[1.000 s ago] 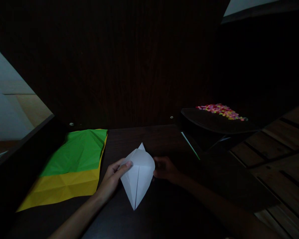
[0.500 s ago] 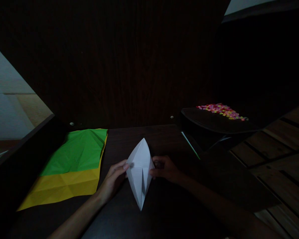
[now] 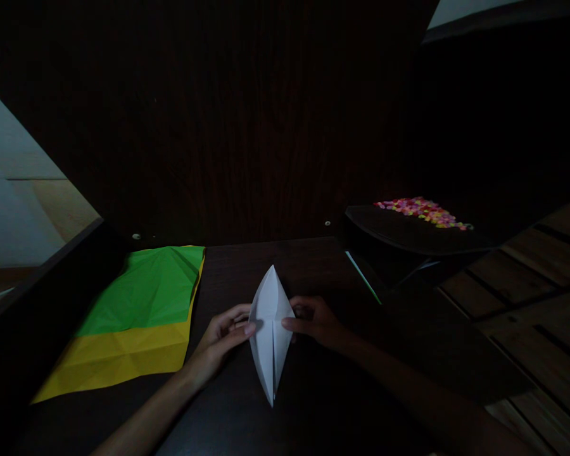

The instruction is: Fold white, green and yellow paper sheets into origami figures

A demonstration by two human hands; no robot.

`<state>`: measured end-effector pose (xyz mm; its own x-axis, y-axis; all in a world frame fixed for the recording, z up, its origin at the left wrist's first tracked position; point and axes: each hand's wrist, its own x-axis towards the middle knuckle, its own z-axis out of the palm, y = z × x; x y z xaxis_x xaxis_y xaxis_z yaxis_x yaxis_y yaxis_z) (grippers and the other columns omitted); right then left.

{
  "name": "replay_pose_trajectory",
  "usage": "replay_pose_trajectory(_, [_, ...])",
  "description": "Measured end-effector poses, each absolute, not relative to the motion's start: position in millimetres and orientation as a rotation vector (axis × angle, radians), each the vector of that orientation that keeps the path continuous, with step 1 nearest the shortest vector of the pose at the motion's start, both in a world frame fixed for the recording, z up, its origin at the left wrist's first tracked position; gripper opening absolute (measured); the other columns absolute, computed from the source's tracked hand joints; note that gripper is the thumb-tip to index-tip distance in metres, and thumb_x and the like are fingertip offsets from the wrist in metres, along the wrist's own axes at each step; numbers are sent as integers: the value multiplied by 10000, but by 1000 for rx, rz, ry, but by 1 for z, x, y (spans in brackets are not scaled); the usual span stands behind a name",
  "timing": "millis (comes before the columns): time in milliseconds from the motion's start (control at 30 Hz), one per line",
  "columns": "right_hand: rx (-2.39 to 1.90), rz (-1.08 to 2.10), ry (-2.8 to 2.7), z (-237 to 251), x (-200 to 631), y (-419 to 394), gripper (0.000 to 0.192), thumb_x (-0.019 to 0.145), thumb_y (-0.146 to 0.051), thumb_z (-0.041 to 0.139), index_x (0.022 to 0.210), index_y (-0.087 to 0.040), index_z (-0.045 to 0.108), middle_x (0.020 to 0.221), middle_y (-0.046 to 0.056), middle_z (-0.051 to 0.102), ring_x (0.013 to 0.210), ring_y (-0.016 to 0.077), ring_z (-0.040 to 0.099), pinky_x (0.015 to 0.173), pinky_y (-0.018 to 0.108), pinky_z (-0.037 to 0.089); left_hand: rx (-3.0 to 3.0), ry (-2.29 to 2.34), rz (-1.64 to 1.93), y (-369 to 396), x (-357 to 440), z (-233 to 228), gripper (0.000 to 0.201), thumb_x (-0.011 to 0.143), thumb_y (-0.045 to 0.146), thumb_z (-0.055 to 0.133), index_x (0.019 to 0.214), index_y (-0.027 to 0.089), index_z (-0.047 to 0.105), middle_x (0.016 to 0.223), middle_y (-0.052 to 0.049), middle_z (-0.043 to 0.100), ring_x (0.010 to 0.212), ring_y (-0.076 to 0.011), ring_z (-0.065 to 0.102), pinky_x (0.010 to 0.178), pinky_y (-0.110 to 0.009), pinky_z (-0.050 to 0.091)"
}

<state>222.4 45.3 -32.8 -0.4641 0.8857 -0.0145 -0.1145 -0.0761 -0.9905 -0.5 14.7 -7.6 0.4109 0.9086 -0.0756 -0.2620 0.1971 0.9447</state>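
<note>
A white folded paper (image 3: 270,329) lies on the dark tabletop (image 3: 313,266), in the middle and close to the person. It is long and thin, with a sharp tip at the far end and another sharp tip at the near end. A fold line runs down its middle from tip to tip.

The left hand (image 3: 221,339) is at the left side of the white paper. Its fingers are bent, and a fingertip presses on the paper's left flap near the middle line. The right hand (image 3: 313,320) is at the right side. Its fingers are bent too, and a fingertip presses on the right flap. Each grip is half closed, pinning the paper flat on the tabletop from both sides. The room is dim, so I cannot tell if the thumbs are tucked under the paper.

To the left, a green sheet (image 3: 147,288) lies on top of a yellow sheet (image 3: 118,358). Both have many creases. They are near the left hand but do not touch it.

To the right and farther away, a dark tray (image 3: 408,237) holds a pile of tiny colourful bits (image 3: 422,211). A thin green strip (image 3: 363,278) lies between the tray and the white paper.
</note>
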Motion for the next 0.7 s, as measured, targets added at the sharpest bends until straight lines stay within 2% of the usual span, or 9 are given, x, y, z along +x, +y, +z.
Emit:
replay_pose_trajectory(300, [-849, 1659, -1386, -29, 220, 43, 243, 708, -316, 764, 823, -131, 656, 653, 2, 664, 487, 111, 605, 447, 207, 503, 1063, 786, 909, 15, 3, -9, 383, 734, 252, 772, 1082, 160, 640, 1002, -58, 722, 840, -167, 672, 754, -246, 505])
replay_pose_trajectory(700, [-858, 1686, -1417, -34, 220, 42, 275, 709, -333, 766, 857, -131, 652, 713, 29, 689, 524, 131, 632, 471, 228, 521, 1078, 854, 887, 14, 7, -11, 413, 698, 193, 790, 1063, 137, 604, 911, -56, 747, 824, -194, 701, 762, -299, 545])
